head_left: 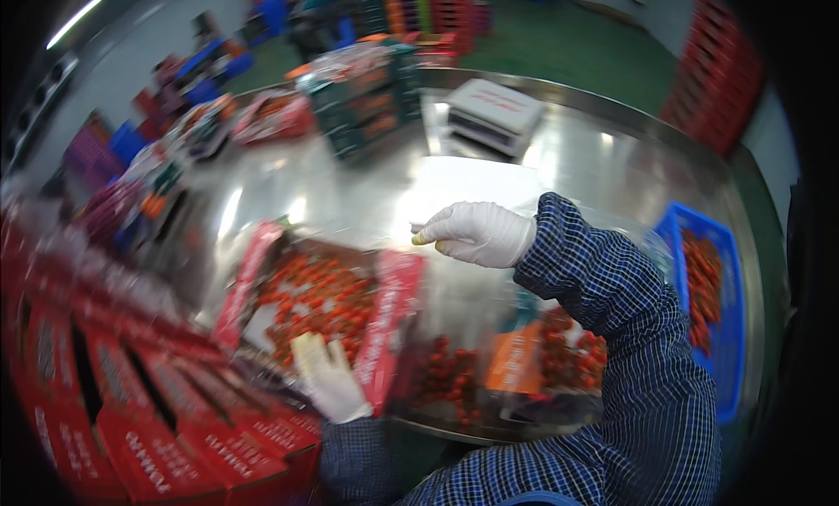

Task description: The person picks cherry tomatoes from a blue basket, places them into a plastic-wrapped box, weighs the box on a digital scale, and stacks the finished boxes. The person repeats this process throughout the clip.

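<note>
My left hand (331, 378), in a white glove with yellowed fingertips, rests palm down with its fingers apart at the near edge of a red cardboard box (393, 309). The fingers touch small red cherry tomatoes (321, 296) spread inside it, with bits of white among them. My right hand (475, 234), gloved the same way, is over the metal table with its fingers curled together. It overlaps the near edge of a bright white sheet (475, 178). Something small and pale shows by its fingertips; blur hides whether they grip it.
Red tomato cartons (177, 427) stand close at left. A white scale (495, 113) and green crates (360, 99) stand on the metal table (590, 158). Loose tomatoes (449, 375) and an orange-labelled package (514, 358) lie near the front. A blue basket (711, 388) holds red produce at right.
</note>
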`<action>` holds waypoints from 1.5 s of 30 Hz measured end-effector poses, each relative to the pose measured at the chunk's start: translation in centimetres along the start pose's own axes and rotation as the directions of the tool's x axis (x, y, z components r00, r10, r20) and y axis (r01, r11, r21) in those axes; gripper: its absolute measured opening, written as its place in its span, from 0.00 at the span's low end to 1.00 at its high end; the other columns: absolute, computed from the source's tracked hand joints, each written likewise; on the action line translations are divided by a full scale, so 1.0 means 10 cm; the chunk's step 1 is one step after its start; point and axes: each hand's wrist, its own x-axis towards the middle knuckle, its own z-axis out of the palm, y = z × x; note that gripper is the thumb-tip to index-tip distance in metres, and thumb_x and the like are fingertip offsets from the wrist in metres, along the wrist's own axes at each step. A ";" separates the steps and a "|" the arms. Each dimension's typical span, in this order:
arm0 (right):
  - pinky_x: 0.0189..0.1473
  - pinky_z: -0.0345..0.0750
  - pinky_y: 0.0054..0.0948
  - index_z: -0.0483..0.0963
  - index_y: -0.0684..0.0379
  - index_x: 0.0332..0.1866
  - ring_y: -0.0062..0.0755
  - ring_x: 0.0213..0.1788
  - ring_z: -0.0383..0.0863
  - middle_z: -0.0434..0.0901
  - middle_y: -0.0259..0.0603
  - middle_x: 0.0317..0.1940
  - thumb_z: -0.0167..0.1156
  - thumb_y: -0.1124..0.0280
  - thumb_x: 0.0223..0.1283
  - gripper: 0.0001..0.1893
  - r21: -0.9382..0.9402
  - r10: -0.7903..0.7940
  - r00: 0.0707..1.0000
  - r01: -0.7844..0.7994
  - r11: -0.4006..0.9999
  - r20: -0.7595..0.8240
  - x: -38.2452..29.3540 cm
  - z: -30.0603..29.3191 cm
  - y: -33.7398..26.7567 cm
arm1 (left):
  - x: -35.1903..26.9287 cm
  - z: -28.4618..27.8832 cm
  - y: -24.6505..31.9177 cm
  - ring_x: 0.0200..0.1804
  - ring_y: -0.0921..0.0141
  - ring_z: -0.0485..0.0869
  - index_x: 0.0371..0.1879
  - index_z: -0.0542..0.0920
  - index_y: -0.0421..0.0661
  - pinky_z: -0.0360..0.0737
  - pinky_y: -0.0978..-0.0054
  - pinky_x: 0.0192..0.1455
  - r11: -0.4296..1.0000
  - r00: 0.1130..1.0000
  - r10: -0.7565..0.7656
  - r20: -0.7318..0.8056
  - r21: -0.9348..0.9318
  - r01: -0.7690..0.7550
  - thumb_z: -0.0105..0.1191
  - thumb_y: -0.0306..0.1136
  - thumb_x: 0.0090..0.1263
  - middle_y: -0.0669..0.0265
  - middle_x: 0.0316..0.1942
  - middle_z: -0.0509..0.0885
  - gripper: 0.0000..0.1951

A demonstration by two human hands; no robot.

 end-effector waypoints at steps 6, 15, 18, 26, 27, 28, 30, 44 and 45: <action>0.53 0.75 0.27 0.78 0.63 0.51 0.33 0.48 0.80 0.82 0.44 0.43 0.58 0.72 0.62 0.13 0.172 0.518 0.221 -0.777 0.606 -0.826 -3.76 -1.43 -0.52 | -0.27 0.43 -0.01 0.72 0.60 0.59 0.70 0.57 0.36 0.52 0.61 0.75 0.977 0.991 0.025 0.131 0.208 -0.052 0.35 0.39 0.77 0.55 0.70 0.61 0.26; 0.37 0.78 0.24 0.82 0.63 0.44 0.24 0.34 0.81 0.84 0.40 0.35 0.55 0.76 0.55 0.13 0.671 0.723 -0.371 -0.722 0.170 -0.582 -7.43 -1.19 -0.69 | -1.83 2.01 -1.57 0.60 0.58 0.74 0.67 0.64 0.36 0.70 0.66 0.62 0.331 0.428 -0.732 0.530 0.826 -0.457 0.54 0.31 0.66 0.51 0.63 0.70 0.29; 0.53 0.77 0.30 0.83 0.59 0.43 0.34 0.46 0.83 0.85 0.43 0.41 0.58 0.71 0.55 0.12 0.440 0.742 -0.214 -0.890 0.119 -0.635 -7.70 -1.14 -0.28 | -2.02 2.24 -2.35 0.68 0.46 0.61 0.67 0.64 0.42 0.59 0.58 0.69 0.086 0.250 -0.729 0.638 0.448 -0.890 0.55 0.33 0.63 0.44 0.66 0.63 0.31; 0.55 0.75 0.36 0.82 0.52 0.43 0.41 0.50 0.78 0.78 0.42 0.44 0.58 0.66 0.58 0.10 0.134 0.722 -0.073 -0.991 0.028 -0.688 -7.56 -1.48 0.54 | -2.22 2.02 -2.73 0.73 0.53 0.55 0.73 0.56 0.55 0.43 0.36 0.69 -0.280 0.407 -0.860 0.309 0.380 -0.881 0.47 0.48 0.69 0.57 0.71 0.61 0.33; 0.55 0.75 0.38 0.82 0.52 0.43 0.41 0.50 0.78 0.78 0.42 0.43 0.58 0.65 0.58 0.10 0.068 0.708 -0.046 -0.998 0.002 -0.705 -7.47 -1.52 0.63 | -2.24 2.02 -2.72 0.73 0.53 0.55 0.73 0.56 0.55 0.42 0.37 0.69 -0.276 0.414 -0.854 0.317 0.399 -0.874 0.47 0.48 0.69 0.57 0.71 0.61 0.33; 0.51 0.75 0.38 0.82 0.54 0.41 0.43 0.49 0.76 0.77 0.42 0.40 0.58 0.66 0.57 0.10 -0.002 0.725 -0.034 -0.999 -0.050 -0.688 -7.37 -1.55 0.73 | -2.25 2.02 -2.71 0.73 0.54 0.55 0.73 0.57 0.54 0.43 0.37 0.69 -0.288 0.418 -0.856 0.303 0.392 -0.874 0.47 0.47 0.69 0.57 0.71 0.61 0.33; 0.48 0.77 0.40 0.81 0.56 0.40 0.43 0.46 0.78 0.77 0.44 0.39 0.57 0.65 0.58 0.10 -0.190 0.788 -0.015 -0.968 -0.167 -0.616 -7.15 -1.55 0.90 | -2.26 2.05 -2.72 0.73 0.54 0.56 0.72 0.57 0.54 0.42 0.38 0.70 -0.298 0.433 -0.853 0.293 0.408 -0.863 0.47 0.47 0.69 0.58 0.71 0.61 0.33; 0.44 0.81 0.33 0.71 0.66 0.53 0.36 0.44 0.82 0.79 0.43 0.44 0.60 0.68 0.59 0.19 0.916 0.895 0.285 0.313 0.252 -0.344 -6.71 -1.32 0.21 | -2.25 1.97 -2.80 0.73 0.55 0.56 0.71 0.60 0.56 0.39 0.37 0.71 -0.314 0.488 -0.799 0.350 0.449 -0.837 0.51 0.46 0.67 0.58 0.70 0.63 0.33; 0.44 0.83 0.39 0.65 0.60 0.62 0.42 0.47 0.81 0.79 0.43 0.47 0.59 0.67 0.61 0.25 0.851 0.789 0.516 0.526 0.018 -0.335 -6.56 -1.28 0.17 | -2.24 1.99 -2.80 0.73 0.55 0.56 0.71 0.61 0.56 0.39 0.37 0.70 -0.331 0.511 -0.791 0.335 0.468 -0.819 0.52 0.45 0.66 0.58 0.69 0.63 0.33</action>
